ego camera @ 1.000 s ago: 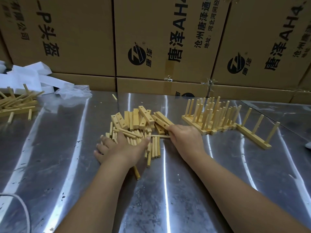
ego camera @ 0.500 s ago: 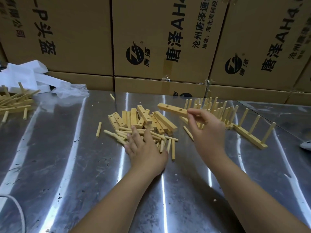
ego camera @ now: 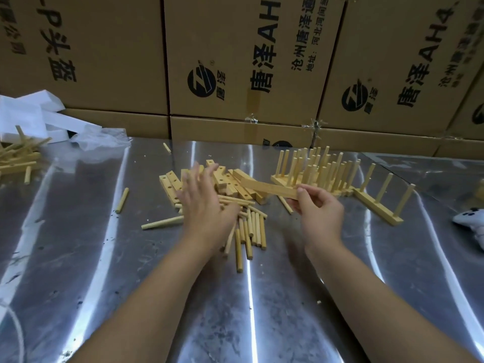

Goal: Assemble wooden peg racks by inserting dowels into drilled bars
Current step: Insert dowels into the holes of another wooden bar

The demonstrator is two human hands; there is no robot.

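On the steel counter the loose dowels lie scattered. The left hand, which lay flat on them half a second ago, has lifted off, blurred, its fingers straight and spread with nothing seen in it. Just beyond, the right hand pinches one end of a drilled bar, now lower and nearer than before and clear of the heap of bars. A second ago both hands were down in the pile, so I judge that a bar is chosen and a dowel comes next, while the finished racks stand farther right before the cardboard boxes.
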